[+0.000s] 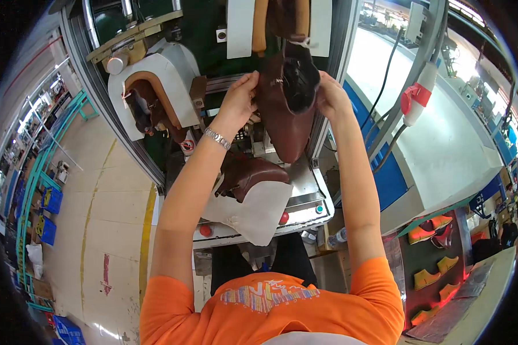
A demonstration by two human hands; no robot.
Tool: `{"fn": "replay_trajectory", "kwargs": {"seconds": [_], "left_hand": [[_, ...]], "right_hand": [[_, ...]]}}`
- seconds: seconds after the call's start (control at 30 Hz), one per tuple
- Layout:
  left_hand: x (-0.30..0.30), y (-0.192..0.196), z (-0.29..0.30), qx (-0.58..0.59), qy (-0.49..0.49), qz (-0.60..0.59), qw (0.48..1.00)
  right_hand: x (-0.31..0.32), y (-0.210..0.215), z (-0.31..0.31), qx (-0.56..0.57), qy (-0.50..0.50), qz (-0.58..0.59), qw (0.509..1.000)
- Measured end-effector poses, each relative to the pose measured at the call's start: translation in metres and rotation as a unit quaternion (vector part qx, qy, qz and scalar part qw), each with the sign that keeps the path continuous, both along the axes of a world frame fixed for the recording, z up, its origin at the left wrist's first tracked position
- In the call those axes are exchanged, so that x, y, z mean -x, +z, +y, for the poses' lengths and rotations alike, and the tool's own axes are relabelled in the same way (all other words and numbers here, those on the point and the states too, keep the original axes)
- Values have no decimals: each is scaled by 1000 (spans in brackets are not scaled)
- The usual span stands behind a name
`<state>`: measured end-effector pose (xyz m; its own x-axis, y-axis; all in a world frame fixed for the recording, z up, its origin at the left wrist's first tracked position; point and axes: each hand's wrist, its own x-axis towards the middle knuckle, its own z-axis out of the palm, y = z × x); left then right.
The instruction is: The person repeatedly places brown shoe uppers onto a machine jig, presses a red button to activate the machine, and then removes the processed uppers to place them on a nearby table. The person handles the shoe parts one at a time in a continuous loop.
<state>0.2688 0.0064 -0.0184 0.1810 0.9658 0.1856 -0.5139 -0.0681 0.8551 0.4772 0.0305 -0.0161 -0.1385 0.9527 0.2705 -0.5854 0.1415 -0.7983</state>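
A dark brown leather shoe upper (288,129) hangs between my hands in front of the machine, its toe pointing down toward me and its dark-lined opening facing up. My left hand (240,102) pinches its left edge; a metal watch band circles that wrist. On the opposite edge, my right hand (331,99) has its fingers closed on the leather. Below, a second brown upper (250,174) with a pale, flat lining piece (248,214) spread toward me lies on the machine's front ledge. Another brown upper (164,109) sits in the left station, framed by a tan curved pad (155,77).
Red buttons (205,230) (284,218) and a green button (319,209) line the ledge. A metal post (342,40) rises at right, near a red-and-white plug (417,95) with hanging cables. Orange and yellow shoe pieces (426,279) lie on a dark belt at lower right.
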Motion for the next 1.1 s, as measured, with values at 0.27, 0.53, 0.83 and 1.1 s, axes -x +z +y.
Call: {"fn": "replay_trajectory", "kwargs": {"seconds": [0.27, 0.53, 0.83, 1.1], "left_hand": [[4, -13, 12, 2, -2, -2, 1000], [-8, -41, -43, -323, 462, 344, 751], [-54, -7, -162, -416, 278, 600, 624], [-74, -64, -143, -378, 315, 618, 613]], "right_hand": [[6, -14, 16, 14, 29, 32, 999], [4, -87, -4, 26, 73, -49, 996], [36, -176, -70, 58, 252, 164, 952], [37, -186, -24, 29, 195, 142, 970]]}}
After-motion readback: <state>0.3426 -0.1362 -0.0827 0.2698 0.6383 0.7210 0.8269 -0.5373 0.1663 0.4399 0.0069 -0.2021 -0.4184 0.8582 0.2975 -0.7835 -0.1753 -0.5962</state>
